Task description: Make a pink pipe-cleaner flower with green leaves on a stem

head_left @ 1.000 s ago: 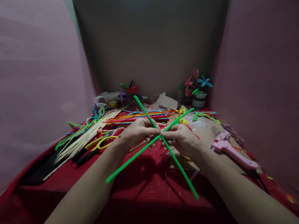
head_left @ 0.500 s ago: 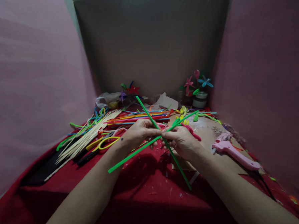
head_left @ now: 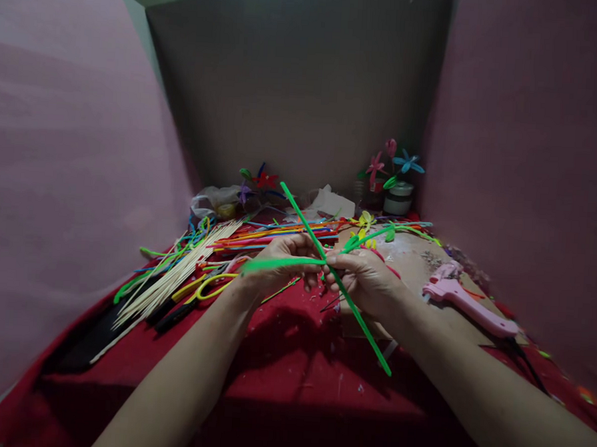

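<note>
Two green pipe cleaners cross each other in front of me, above the red cloth. My right hand pinches them at the crossing between thumb and fingers. From the left, my left hand closes on the same crossing, its fingertips meeting those of the right. One length runs from upper left to lower right; another, blurred, lies across the left hand toward the wrist. A small green loop stands on the arm that points up and right. The exact join is hidden by the fingers.
Bamboo skewers and yellow-handled scissors lie at left, colourful pipe cleaners behind. At right, a pink glue gun rests on cardboard. Pipe-cleaner flowers stand in a jar at the back.
The lower-left green length has swung upward and now lies across my left hand. The other length has shifted slightly right. Both hands stay together at the crossing.
</note>
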Motion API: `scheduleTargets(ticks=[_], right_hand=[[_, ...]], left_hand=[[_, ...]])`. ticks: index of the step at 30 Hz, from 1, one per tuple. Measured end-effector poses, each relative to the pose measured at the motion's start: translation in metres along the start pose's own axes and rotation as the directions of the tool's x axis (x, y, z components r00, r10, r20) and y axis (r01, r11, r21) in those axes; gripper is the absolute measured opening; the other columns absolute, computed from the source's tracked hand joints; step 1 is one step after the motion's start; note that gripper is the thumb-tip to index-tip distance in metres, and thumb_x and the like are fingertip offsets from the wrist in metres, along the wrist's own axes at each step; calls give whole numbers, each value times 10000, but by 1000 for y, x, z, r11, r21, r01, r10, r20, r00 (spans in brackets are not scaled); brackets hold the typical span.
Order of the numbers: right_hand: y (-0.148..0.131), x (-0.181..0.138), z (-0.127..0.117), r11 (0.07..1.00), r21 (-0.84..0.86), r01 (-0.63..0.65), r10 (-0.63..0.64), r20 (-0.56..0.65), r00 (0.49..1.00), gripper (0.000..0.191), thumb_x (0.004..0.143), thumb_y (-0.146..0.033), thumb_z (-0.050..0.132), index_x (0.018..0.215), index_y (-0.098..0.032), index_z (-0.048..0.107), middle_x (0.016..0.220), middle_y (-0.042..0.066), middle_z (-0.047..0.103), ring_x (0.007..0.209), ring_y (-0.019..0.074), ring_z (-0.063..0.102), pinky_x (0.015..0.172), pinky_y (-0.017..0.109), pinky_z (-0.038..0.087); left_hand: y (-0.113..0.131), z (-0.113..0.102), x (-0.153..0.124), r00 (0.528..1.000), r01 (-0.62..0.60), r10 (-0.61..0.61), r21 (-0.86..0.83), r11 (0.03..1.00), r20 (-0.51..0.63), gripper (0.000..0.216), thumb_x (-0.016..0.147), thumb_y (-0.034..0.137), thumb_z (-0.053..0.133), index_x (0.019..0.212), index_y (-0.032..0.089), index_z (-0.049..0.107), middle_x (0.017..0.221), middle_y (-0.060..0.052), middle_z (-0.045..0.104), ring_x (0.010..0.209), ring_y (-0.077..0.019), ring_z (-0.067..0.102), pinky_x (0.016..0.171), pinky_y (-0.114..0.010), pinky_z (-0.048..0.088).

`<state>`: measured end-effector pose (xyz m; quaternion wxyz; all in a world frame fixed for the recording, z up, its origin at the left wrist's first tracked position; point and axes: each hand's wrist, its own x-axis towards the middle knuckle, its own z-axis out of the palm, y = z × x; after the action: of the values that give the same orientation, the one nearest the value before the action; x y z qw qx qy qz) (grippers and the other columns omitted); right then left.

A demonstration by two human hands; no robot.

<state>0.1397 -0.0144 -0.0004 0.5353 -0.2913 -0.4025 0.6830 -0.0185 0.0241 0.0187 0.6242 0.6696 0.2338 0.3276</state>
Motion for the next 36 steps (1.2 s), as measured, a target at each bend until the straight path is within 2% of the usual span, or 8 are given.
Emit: scheduleTargets(ticks=[5, 8, 12, 16, 21, 26, 32, 36], right_hand=[[2, -3, 0, 976, -186, 112, -102, 59, 993, 67, 618, -163, 628, 628, -107, 663, 531, 16, 583, 467, 94, 480, 458, 225, 358], [-1, -7, 4, 923, -350, 160, -124, 125, 984, 110, 656, -169, 597, 603, -110, 674, 543, 23, 594, 490, 91, 454, 482, 226, 325], [-7, -10, 8, 838, -500, 219, -127, 212, 969, 166, 679, -178, 565, 557, -137, 670, 534, 7, 566, 506, 93, 425, 491, 226, 297], [-7, -9, 8, 759, -618, 208, -143, 153, 978, 162, 660, -127, 518, 611, -140, 672, 522, -8, 530, 483, 86, 395, 464, 218, 277], [-5, -8, 10, 792, -573, 210, -183, 106, 977, 139, 693, -204, 551, 617, -134, 644, 531, 3, 532, 495, 93, 427, 466, 224, 302], [1, -7, 9, 871, -445, 209, -229, 10, 973, 276, 789, -391, 516, 651, -156, 562, 544, 15, 563, 478, 114, 486, 472, 242, 366], [4, -6, 13, 863, -442, 243, -287, -32, 958, 176, 788, -307, 519, 701, -158, 554, 536, -17, 537, 461, 94, 457, 449, 219, 347], [2, -6, 17, 853, -437, 284, -314, 4, 949, 230, 804, -291, 480, 646, -152, 572, 517, -9, 529, 474, 98, 457, 475, 228, 366]], left_hand=[[-3, -2, 2, 1000, 28, -28, 2, 1000, -8, 263, 628, 183, 705, 869, 122, 617, 633, -11, 646, 417, -110, 567, 395, -215, 463], [-2, -2, 1, 998, 60, -59, 46, 997, -13, 340, 634, 212, 710, 941, 132, 591, 567, 8, 615, 378, -103, 544, 375, -202, 444], [0, -1, -1, 997, 80, -81, 107, 991, 1, 323, 660, 218, 695, 942, 143, 557, 569, 5, 612, 394, -109, 550, 386, -205, 451], [2, -1, -2, 994, 112, -113, 80, 991, 0, 294, 657, 205, 694, 902, 156, 540, 578, 27, 597, 395, -93, 544, 389, -193, 449], [5, -2, -1, 994, 111, -108, 109, 988, -36, 253, 657, 218, 697, 842, 132, 548, 602, 21, 594, 415, -85, 548, 410, -193, 453], [5, 5, -1, 997, 25, -12, 175, 984, -71, 238, 664, 240, 699, 794, 121, 538, 547, 23, 588, 416, -91, 551, 443, -209, 466], [4, 9, -1, 991, 14, 19, 234, 972, -135, 206, 674, 249, 685, 763, 116, 556, 520, 23, 580, 402, -88, 533, 412, -200, 439], [4, 7, -1, 989, 30, 0, 200, 979, -149, 202, 674, 266, 680, 745, 106, 579, 531, 27, 561, 398, -76, 510, 396, -192, 407]])
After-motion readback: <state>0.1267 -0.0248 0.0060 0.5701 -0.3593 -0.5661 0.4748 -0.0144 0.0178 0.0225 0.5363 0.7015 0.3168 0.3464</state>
